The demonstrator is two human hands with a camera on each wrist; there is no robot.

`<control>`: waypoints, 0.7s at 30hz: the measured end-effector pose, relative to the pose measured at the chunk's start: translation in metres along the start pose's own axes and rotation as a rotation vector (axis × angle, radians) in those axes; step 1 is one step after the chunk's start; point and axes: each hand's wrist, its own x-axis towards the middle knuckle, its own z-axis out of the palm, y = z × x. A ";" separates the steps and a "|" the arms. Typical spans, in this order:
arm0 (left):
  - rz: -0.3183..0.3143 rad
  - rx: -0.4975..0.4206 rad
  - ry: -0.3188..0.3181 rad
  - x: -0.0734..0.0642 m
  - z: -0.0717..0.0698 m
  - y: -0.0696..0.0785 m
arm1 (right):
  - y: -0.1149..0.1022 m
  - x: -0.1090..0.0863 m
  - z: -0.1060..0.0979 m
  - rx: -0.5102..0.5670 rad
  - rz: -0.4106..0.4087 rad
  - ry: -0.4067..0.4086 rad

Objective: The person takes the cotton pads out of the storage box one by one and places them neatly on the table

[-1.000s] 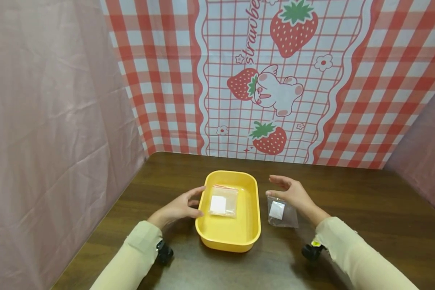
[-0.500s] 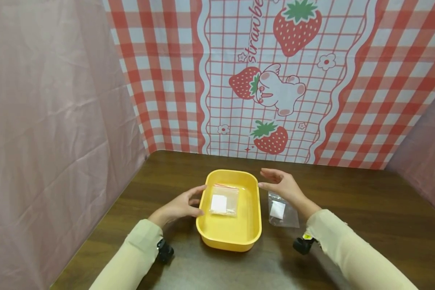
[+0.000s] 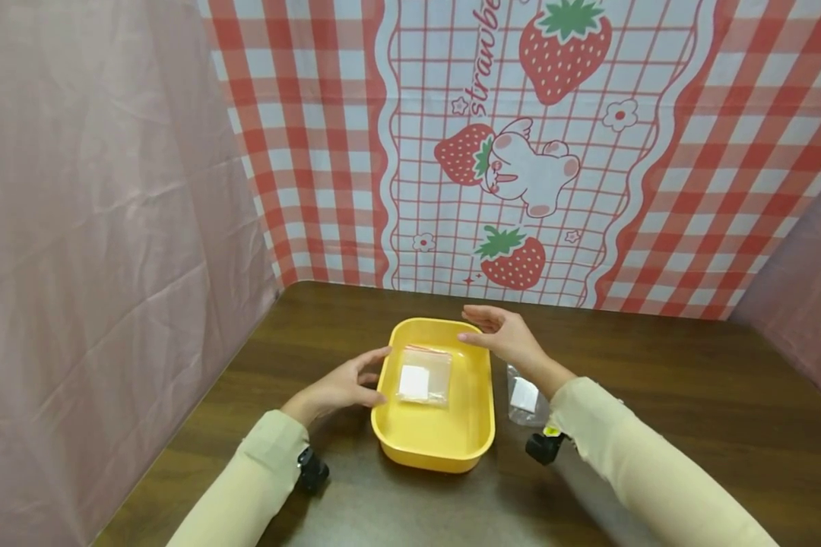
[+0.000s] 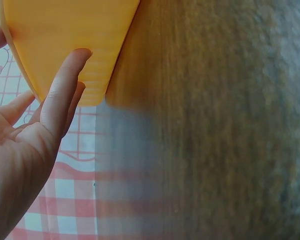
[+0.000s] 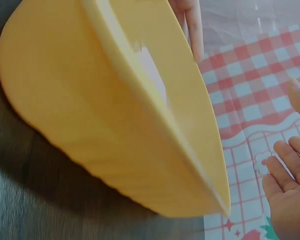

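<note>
A yellow plastic tray [image 3: 427, 461] sits on the table. Inside it lies a clear zip bag [image 3: 434, 368] with a white label and a red strip along its top. My left hand [image 3: 335, 391] rests against the tray's left side. Its thumb and index finger are at the rim, and other fingers [image 4: 65, 90] extend along the outer wall. My right hand [image 3: 513, 342] hovers over the tray's far right corner with fingers spread and nothing in them. A second clear bag [image 3: 524, 396] with a white label lies right of the tray, partly hidden under the right forearm.
The dark wooden table [image 3: 342, 319] runs back to a strawberry-print checked cloth [image 3: 335, 152] hung as a backdrop. A pink curtain [image 3: 109, 228] hangs along the left, and another stands at the far right.
My right hand has moved left and away from me, from over the second bag to over the tray's far right corner. The left hand and both bags have stayed in place.
</note>
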 end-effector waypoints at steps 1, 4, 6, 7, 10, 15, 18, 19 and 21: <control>0.000 0.001 -0.002 0.000 0.000 0.000 | -0.001 0.001 0.002 0.006 -0.001 -0.004; -0.001 0.000 -0.004 0.000 0.000 0.001 | -0.003 0.006 0.010 0.012 0.004 -0.015; 0.000 0.001 -0.004 0.000 0.000 0.001 | -0.006 0.008 0.016 0.012 0.011 -0.020; 0.001 -0.001 -0.004 -0.001 0.000 0.001 | -0.007 0.010 0.019 0.010 0.012 -0.020; 0.005 -0.009 -0.005 0.000 0.000 0.000 | -0.012 0.015 0.027 0.007 0.021 -0.018; 0.005 -0.014 -0.008 0.001 0.000 -0.002 | -0.018 0.022 0.040 -0.012 0.042 -0.018; -0.002 -0.011 -0.003 0.002 0.000 -0.002 | -0.018 0.025 0.047 -0.020 0.056 -0.021; -0.002 -0.009 -0.001 0.002 0.000 -0.002 | -0.017 0.027 0.049 -0.023 0.059 -0.022; -0.003 -0.010 -0.002 0.002 0.000 -0.002 | -0.016 0.030 0.053 -0.027 0.059 -0.035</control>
